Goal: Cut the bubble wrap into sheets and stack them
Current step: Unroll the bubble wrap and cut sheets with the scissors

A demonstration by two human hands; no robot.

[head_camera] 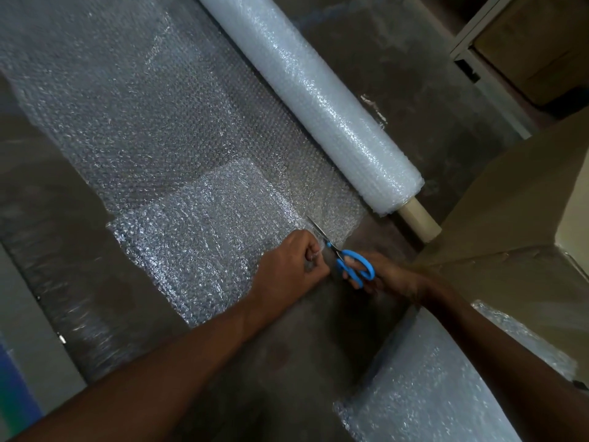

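Scissors [345, 258] bite dimpled, translucent bubble wrap [178, 148].

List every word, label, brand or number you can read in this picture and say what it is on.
None: no readable text anywhere in the view.
The blue-handled scissors show no legible brand.
The bubble wrap roll and its cardboard core are unmarked.
The cardboard boxes at upper right show no print.
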